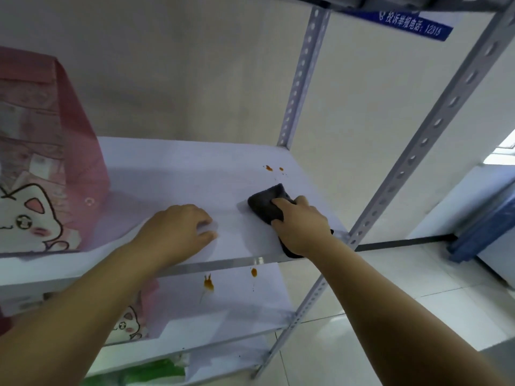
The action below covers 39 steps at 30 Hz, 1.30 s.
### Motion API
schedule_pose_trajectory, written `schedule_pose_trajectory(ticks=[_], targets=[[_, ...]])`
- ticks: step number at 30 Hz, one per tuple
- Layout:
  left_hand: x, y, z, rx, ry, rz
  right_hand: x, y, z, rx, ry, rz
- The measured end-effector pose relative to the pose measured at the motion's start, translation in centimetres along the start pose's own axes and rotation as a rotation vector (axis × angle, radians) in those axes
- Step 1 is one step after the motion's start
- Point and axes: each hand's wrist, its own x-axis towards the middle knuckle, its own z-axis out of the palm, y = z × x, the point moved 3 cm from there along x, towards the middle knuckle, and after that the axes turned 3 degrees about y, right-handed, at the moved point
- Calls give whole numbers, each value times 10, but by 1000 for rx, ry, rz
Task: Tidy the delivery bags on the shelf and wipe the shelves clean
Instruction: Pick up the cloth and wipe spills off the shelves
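Observation:
A white shelf (181,174) runs across the middle of the head view. My right hand (302,227) grips a dark grey cloth (264,203) pressed on the shelf near its right front corner. Orange-brown sauce spots (269,168) lie on the shelf just behind the cloth. My left hand (178,232) rests palm down on the shelf to the left of the cloth, fingers loosely bent, holding nothing. A pink delivery bag with a white cat print (41,168) stands at the shelf's left end.
The lower shelf (245,299) carries sauce stains (208,285) and a second pink cat bag (131,321). A green bag (156,371) lies on the shelf below that. Perforated metal uprights (418,151) frame the right side, with tiled floor (418,316) beyond.

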Motion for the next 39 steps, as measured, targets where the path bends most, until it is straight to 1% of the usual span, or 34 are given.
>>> schedule_pose_trajectory(ticks=[2, 6, 10, 13, 18, 21, 23, 26, 29, 30, 31, 32, 33, 36, 37, 39], targets=[[1, 2, -2, -4, 4, -20, 4, 5, 2, 37, 30, 52], [11, 9, -5, 71, 38, -41, 29, 20, 2, 84, 37, 302], [33, 11, 0, 132, 37, -78, 64, 32, 3, 180, 84, 452], [52, 2, 8, 162, 15, -121, 92, 33, 9, 213, 110, 520], [78, -17, 13, 144, -23, -183, 139, 31, 16, 227, 146, 525], [84, -25, 11, 91, -4, -186, 163, 26, 17, 220, 111, 477], [85, -25, 10, 84, 13, -172, 174, 16, 17, 187, 56, 388], [85, -26, 8, 102, 27, -160, 177, -9, 17, 145, -18, 150], [84, -27, 8, 100, 16, -158, 158, -27, 23, 126, 1, -126], [85, -28, 8, 100, 12, -157, 150, -27, 27, 118, 21, -173], [85, -28, 7, 99, 9, -154, 146, -22, 29, 110, 41, -173], [85, -28, 7, 97, 8, -150, 146, -13, 28, 102, 60, -119], [85, -28, 7, 96, 7, -144, 149, -2, 26, 98, 76, -18], [85, -29, 7, 93, 6, -135, 165, 29, 18, 113, 96, 341], [85, -29, 7, 92, 6, -133, 170, 33, 17, 119, 94, 409], [85, -28, 7, 92, 6, -133, 177, 28, 18, 105, 83, 445]])
